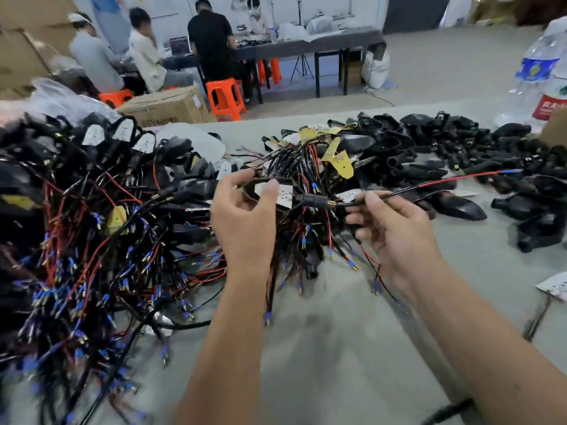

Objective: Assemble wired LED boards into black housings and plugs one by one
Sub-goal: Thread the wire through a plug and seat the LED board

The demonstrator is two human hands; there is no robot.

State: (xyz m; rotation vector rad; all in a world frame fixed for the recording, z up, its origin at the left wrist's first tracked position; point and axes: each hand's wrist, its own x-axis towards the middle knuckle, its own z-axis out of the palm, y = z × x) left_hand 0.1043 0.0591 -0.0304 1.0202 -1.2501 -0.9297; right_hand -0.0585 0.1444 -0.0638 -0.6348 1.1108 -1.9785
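My left hand (245, 216) grips a black housing with a white LED board (283, 194) seated in it, thumb pressed on the board. A black plug (310, 200) with a brass tip sticks out of the housing to the right. My right hand (395, 228) pinches the red and black wires (435, 182) that run out of the plug toward the far right. Both hands hover above a heap of wired LED boards (306, 167) with yellow and white boards. Empty black housings (429, 142) lie piled at the back right.
A large tangle of assembled units with red, black and blue-tipped wires (92, 225) covers the left of the grey table (337, 348). Water bottles (537, 72) stand at the far right. A loose white board (555, 285) lies at the right edge. People sit at a distant table.
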